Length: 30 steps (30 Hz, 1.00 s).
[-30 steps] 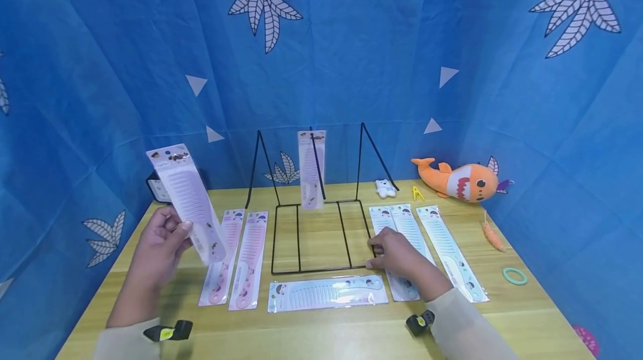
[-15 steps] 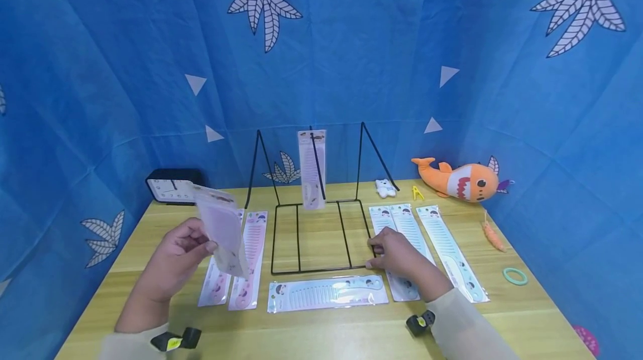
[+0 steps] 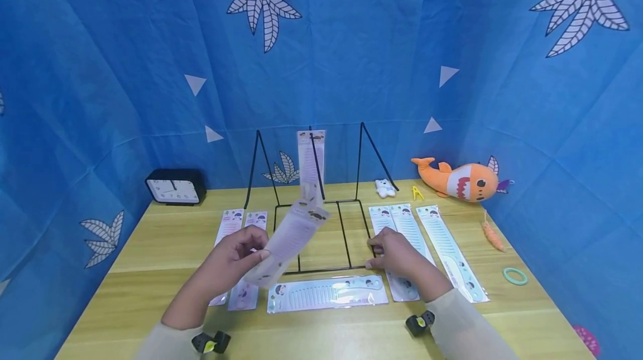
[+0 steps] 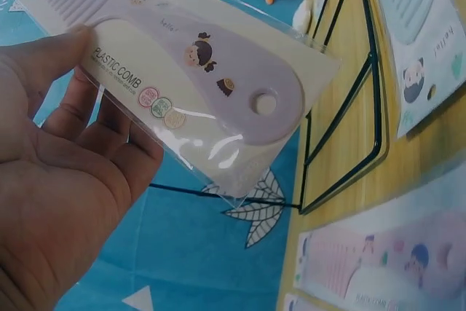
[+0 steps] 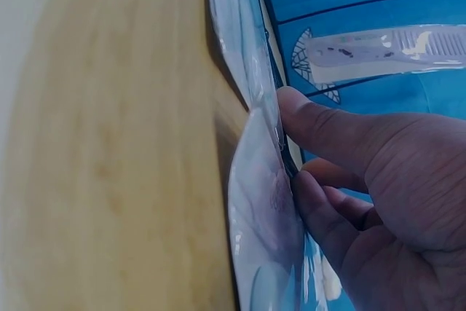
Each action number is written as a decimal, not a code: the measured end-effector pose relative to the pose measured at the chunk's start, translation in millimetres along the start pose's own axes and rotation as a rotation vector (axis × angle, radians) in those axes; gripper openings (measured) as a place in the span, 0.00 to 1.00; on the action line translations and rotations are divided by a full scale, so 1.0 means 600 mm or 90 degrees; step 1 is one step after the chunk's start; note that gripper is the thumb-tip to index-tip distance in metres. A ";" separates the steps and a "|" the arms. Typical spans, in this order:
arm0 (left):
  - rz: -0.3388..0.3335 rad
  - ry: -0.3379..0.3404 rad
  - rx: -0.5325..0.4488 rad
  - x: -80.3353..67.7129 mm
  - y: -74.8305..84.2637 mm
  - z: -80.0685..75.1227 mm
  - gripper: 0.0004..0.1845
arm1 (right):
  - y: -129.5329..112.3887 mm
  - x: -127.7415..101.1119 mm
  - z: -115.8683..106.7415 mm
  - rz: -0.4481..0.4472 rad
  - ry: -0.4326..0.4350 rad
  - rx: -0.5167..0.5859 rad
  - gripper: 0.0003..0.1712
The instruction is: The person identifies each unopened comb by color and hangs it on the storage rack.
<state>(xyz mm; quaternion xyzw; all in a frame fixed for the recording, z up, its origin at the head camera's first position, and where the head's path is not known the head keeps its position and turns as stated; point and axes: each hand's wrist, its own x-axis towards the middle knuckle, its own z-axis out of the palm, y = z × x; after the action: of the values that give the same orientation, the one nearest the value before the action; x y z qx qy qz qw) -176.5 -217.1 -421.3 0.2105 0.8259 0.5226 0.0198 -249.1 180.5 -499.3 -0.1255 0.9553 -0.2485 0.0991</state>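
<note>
My left hand (image 3: 258,247) pinches a packaged lilac comb (image 3: 293,231) by its lower end and holds it tilted above the front left of the black wire rack (image 3: 360,162). In the left wrist view, thumb and fingers of that hand (image 4: 109,100) clamp the comb's packet (image 4: 218,63), which reads "PLASTIC COMB". My right hand (image 3: 374,256) grips the rack's front right corner. Seen from the right wrist, its fingers (image 5: 313,187) curl against the wire beside a clear packet (image 5: 262,209). Another packaged comb (image 3: 311,167) hangs upright on the rack.
Two pink packaged combs (image 3: 231,223) lie left of the rack, a blue one (image 3: 326,293) in front, and blue ones (image 3: 442,243) to the right. A black clock (image 3: 174,187) stands back left. An orange shark plush (image 3: 462,180), a green ring (image 3: 514,276) and small toys lie at the right.
My left hand has carried the lilac comb from high on the left down and rightwards to the rack's front. The right hand has stayed on the rack's corner.
</note>
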 end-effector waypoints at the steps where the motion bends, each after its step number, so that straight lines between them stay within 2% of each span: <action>1: -0.002 0.000 0.007 0.004 -0.001 0.003 0.04 | -0.001 -0.001 0.000 -0.003 0.001 0.000 0.38; 8: -0.029 0.007 0.015 0.023 -0.006 0.012 0.04 | -0.003 -0.001 -0.001 -0.026 0.014 -0.002 0.37; 16: -0.012 0.011 0.005 0.033 -0.005 0.024 0.04 | -0.003 -0.001 0.000 -0.020 0.011 0.004 0.37; 19: -0.020 0.021 0.006 0.035 -0.004 0.029 0.05 | -0.001 -0.001 0.002 -0.019 0.012 0.007 0.36; 23: -0.059 0.052 0.016 0.043 -0.003 0.041 0.05 | 0.000 -0.001 0.003 -0.022 0.012 0.008 0.36; 27: -0.126 0.103 0.044 0.058 0.005 0.060 0.06 | 0.001 -0.001 0.003 -0.026 0.014 0.001 0.36; 30: -0.155 0.147 0.062 0.075 0.013 0.075 0.06 | 0.001 -0.002 0.001 -0.027 0.014 -0.002 0.36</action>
<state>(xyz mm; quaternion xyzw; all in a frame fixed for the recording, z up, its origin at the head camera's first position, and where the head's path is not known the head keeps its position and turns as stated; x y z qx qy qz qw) -203.5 -158.9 -426.5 0.0485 0.8663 0.4967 -0.0221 -247.9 180.7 -500.1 -0.1428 0.9540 -0.2503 0.0830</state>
